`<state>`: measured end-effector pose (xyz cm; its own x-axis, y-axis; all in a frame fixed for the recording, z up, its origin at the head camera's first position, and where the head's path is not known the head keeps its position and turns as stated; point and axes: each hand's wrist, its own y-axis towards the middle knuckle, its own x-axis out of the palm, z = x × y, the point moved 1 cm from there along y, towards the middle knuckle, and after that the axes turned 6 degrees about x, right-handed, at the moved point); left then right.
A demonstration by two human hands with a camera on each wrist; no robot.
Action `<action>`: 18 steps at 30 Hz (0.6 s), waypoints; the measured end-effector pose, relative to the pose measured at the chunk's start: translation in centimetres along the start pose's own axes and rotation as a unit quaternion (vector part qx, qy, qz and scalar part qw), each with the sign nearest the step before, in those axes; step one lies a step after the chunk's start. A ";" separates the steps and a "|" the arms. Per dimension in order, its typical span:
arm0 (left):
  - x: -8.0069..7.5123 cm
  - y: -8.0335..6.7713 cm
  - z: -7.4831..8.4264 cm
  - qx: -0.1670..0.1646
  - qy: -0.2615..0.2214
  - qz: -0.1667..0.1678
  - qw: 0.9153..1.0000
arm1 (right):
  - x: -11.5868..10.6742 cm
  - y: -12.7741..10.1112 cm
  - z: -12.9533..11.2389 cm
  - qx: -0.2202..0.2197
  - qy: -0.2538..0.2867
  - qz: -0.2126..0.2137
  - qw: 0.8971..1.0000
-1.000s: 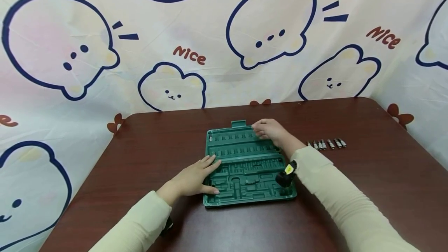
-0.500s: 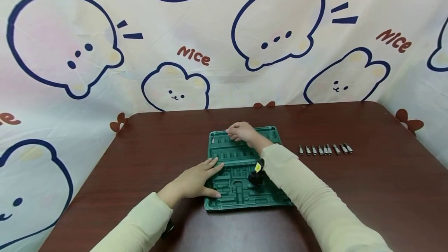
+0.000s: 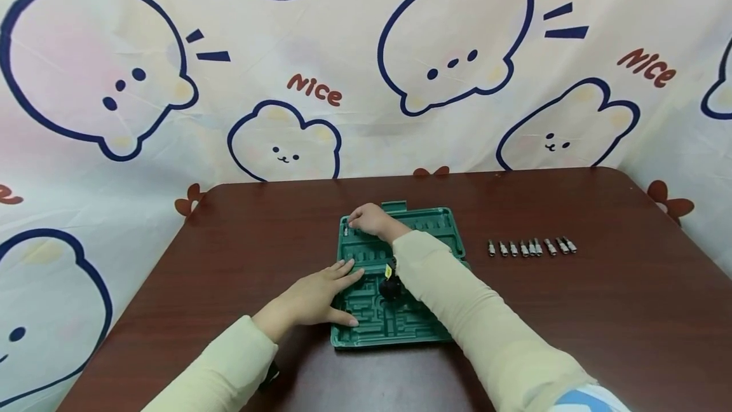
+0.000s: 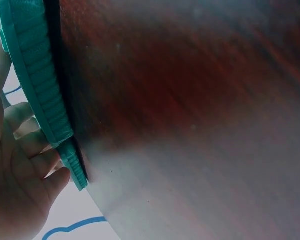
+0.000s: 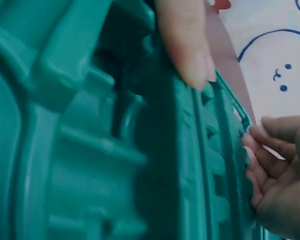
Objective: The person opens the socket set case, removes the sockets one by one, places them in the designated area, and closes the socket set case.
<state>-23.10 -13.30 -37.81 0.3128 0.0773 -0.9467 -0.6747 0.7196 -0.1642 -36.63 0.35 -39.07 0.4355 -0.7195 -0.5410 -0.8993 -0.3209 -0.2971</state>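
A green moulded tool case (image 3: 394,329) lies open on the table. My left hand (image 3: 317,288) rests with spread fingers on its left edge; in the left wrist view, that hand (image 4: 25,170) lies against the case side (image 4: 40,80). Over the upper-left slots, my right hand (image 3: 372,218) has its thumb and fingers bent together beside a small silver socket bit (image 3: 345,230) standing in the end slot. The right wrist view has the right hand (image 5: 282,175) with fingertips at the case's far rim; whether they pinch anything is hidden. Several more socket bits (image 3: 524,248) stand in a row on the right.
The dark brown table (image 3: 257,221) extends around the case on every side. A patterned cloth (image 3: 354,138) hangs behind it and at both sides. The case's latch tab (image 3: 394,206) sticks out at its far edge. The right forearm (image 3: 457,297) crosses over the case.
My right hand has moved left along the case's far row, from its right part to the left end slot. The left hand stays on the case edge. The whole socket-bit row is now uncovered.
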 end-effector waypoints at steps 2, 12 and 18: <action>-0.1 0.1 0.0 0.003 0.001 0.002 1.000 | 0.2 0.6 0.1 0.002 -0.029 -0.006 1.000; -0.2 0.0 -0.2 0.003 0.003 0.007 1.000 | 1.7 6.0 2.2 0.021 -0.002 -0.001 1.000; 0.0 0.1 -0.1 0.006 0.003 0.002 1.000 | 0.8 0.0 -1.3 0.068 0.069 0.046 0.994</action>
<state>-23.27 -13.29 -37.87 0.3061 0.0772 -0.9489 -0.6686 0.7270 -0.1566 -36.30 -0.99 -38.50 0.3343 -0.8225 -0.4603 -0.9168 -0.1707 -0.3609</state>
